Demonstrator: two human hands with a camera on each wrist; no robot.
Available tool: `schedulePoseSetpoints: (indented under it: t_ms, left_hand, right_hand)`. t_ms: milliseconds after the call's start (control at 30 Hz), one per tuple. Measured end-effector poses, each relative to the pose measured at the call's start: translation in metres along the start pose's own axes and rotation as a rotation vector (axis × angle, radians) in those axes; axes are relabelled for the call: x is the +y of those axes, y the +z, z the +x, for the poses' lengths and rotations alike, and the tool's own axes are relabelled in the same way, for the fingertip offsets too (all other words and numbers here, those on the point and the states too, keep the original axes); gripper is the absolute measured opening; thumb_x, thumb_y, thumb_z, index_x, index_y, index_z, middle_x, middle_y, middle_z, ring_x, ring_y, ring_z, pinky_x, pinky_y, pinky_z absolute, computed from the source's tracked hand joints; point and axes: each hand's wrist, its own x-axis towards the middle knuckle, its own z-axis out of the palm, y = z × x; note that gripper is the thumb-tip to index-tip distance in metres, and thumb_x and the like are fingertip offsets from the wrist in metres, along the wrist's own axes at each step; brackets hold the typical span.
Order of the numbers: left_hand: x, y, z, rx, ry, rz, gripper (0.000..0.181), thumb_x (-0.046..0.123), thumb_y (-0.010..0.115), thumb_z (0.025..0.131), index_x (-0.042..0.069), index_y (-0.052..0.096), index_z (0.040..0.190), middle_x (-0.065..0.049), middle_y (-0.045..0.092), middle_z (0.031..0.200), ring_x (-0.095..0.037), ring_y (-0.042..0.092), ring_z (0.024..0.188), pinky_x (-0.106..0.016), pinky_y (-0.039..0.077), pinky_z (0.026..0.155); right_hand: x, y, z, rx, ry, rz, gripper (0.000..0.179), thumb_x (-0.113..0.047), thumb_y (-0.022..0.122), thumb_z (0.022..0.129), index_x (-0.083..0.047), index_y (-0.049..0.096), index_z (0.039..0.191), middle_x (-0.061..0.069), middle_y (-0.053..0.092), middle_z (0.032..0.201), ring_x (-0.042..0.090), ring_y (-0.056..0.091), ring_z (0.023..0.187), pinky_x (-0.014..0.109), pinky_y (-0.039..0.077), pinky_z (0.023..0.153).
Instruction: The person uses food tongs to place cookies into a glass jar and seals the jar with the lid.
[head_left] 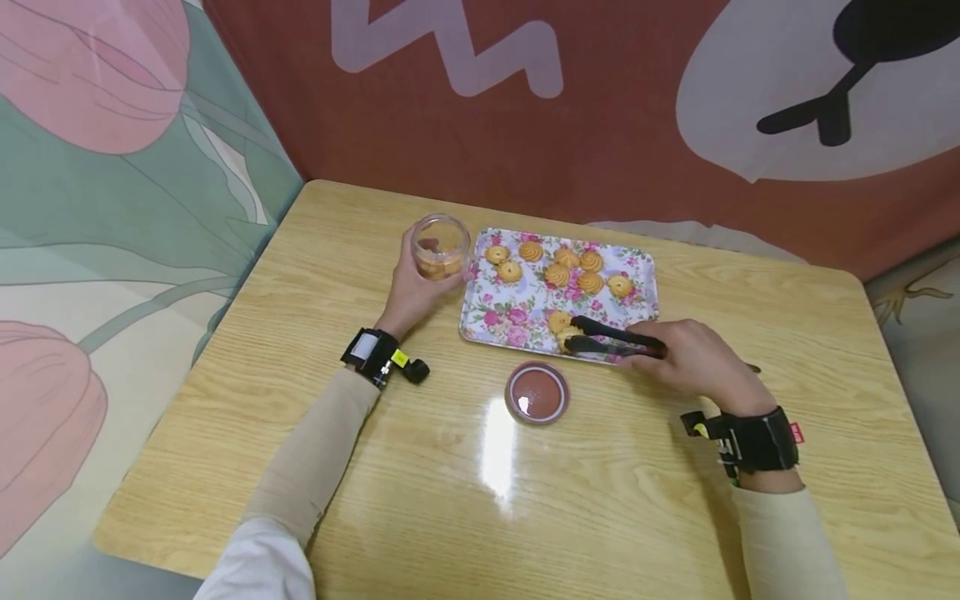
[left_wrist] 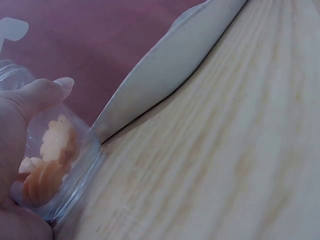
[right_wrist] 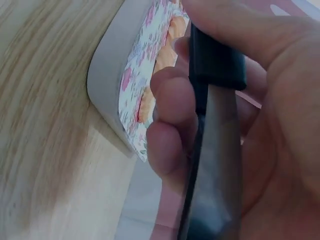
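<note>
My left hand (head_left: pixel 417 290) grips a clear jar (head_left: pixel 441 242), its open mouth facing up, at the left end of the flowered tray. Several swirled cookies (left_wrist: pixel 47 182) lie inside the jar, seen through its wall in the left wrist view. My right hand (head_left: pixel 693 360) holds black-tipped tongs (head_left: pixel 615 337), their metal handle (right_wrist: pixel 220 150) running along the palm in the right wrist view. The tong tips are at a cookie (head_left: pixel 567 337) near the tray's front edge, with another cookie (head_left: pixel 558 320) right beside it.
On the floral tray (head_left: pixel 487 304) lie several more cookies (head_left: pixel 590 282), mostly along its back half. A round reddish lid (head_left: pixel 537 393) rests on the wooden table (head_left: pixel 420 500) in front of the tray. Behind the table stands a printed wall (head_left: pixel 525 158).
</note>
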Motion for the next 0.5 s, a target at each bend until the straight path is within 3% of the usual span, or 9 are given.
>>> schedulePoseSetpoints:
  t_ms: [133,500]
  left_hand:
    - [0.0006,-0.0004,0.0001,0.001,-0.007,-0.001,0.098,0.017,0.087,0.065,0.039,0.026,0.139,-0.018,0.042,0.128,-0.019,0.045,0.112,-0.042,0.042,0.096]
    - [0.0008,-0.0007,-0.0005,0.001,-0.003,0.011,0.100,0.020,0.087,0.064,0.040,0.025,0.139,-0.015,0.043,0.127,-0.018,0.046,0.111,-0.042,0.043,0.096]
  right_hand:
    - [-0.0009,-0.0001,0.0000,0.008,-0.014,0.018,0.012,-0.030,0.073,0.083,-0.022,0.065,0.088,-0.007,0.053,0.060,0.011,0.044,0.052,0.029,0.037,0.047]
    - [-0.0041,-0.0034,0.0002,0.051,-0.060,0.009,0.013,-0.028,0.071,0.084,-0.024,0.060,0.081,-0.010,0.041,0.050,0.007,0.039,0.045,0.027,0.034,0.043]
